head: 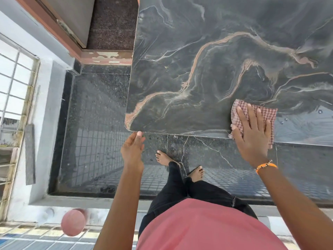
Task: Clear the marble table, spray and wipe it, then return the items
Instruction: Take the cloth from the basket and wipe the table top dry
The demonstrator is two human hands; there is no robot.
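Note:
The dark marble table [207, 69] with pinkish veins fills the upper right of the head view, and nothing stands on it. A red-and-white checked cloth [255, 112] lies flat at the table's near edge. My right hand [252, 134] presses on the cloth with fingers spread. Water droplets [320, 112] and a wet sheen show to the right of the cloth. My left hand [133, 150] hovers just below the table's near left corner, fingers loosely apart, its fingertips touching the edge and nothing in it.
My bare feet [165, 157] stand on the dark stone floor beside the table. A pink round object [73, 222] sits on the ledge at the lower left. A barred window [12, 83] and a door frame [59, 33] lie to the left.

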